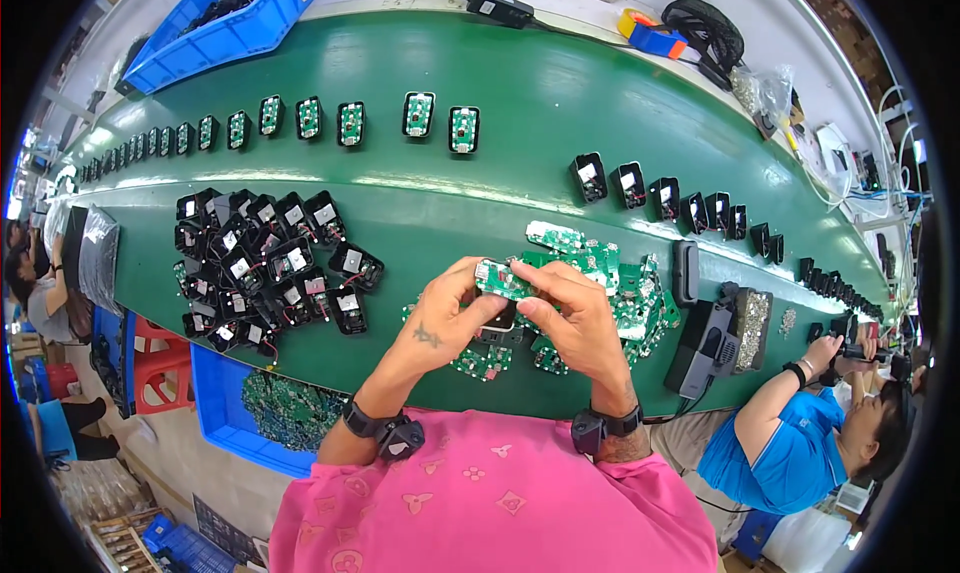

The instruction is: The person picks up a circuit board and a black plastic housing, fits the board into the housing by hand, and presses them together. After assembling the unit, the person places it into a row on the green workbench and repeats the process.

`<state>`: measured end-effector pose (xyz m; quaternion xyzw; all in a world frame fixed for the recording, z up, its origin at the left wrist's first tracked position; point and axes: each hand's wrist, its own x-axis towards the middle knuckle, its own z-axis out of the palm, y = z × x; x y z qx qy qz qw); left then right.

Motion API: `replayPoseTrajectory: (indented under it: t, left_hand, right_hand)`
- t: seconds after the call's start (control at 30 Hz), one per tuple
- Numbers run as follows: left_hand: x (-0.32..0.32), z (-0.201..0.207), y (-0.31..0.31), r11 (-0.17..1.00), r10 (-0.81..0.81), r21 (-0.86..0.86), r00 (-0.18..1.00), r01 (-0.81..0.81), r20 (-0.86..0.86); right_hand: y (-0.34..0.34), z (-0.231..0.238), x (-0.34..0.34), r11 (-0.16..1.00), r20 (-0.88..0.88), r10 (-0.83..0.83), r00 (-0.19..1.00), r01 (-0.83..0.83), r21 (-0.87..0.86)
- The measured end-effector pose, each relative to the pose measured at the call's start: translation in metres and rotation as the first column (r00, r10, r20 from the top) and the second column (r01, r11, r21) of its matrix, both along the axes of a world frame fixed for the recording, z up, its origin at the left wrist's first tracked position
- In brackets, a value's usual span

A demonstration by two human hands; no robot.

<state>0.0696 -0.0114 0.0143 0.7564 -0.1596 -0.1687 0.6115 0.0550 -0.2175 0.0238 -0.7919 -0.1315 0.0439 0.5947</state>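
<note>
My left hand (437, 316) and my right hand (577, 318) meet at the middle of the green bench, both closed on a small green circuit board (503, 281). Thumbs and fingertips pinch it at its two sides. Just below the board, between my hands, a black housing (498, 323) shows in part; my fingers hide how it is supported. Loose green circuit boards (630, 298) lie heaped under and to the right of my right hand. Off to the left sits a pile of black open housings (240, 263) with silvery parts and wires inside.
Housings fitted with boards (350, 125) line the far left; more black housings (628, 185) line the far right. An electric tool (703, 348) and a tray of small parts (752, 328) stand at right, near a co-worker (790, 443). A blue bin (230, 403) of boards is below left.
</note>
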Motion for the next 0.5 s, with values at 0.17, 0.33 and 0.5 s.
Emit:
replayPoseTrajectory:
  t: [0.17,0.33,0.5]
  left_hand:
    - [-0.0039,0.0086,-0.0039,0.918,0.045,-0.347,0.92,-0.193,-0.39]
    - [-0.0014,0.0126,0.0001,0.915,-0.011,-0.354,0.866,-0.193,-0.5]
    - [-0.0077,0.0108,-0.0088,0.948,0.077,-0.253,0.907,-0.196,-0.414]
  right_hand:
    - [-0.0006,-0.0029,-0.0007,1.0,-0.02,0.026,0.999,-0.026,-0.011]
    - [-0.0024,-0.006,-0.0015,1.0,-0.026,0.004,1.0,-0.004,0.014]
    - [0.0041,-0.005,0.0016,0.992,0.21,-0.068,0.975,0.089,-0.09]
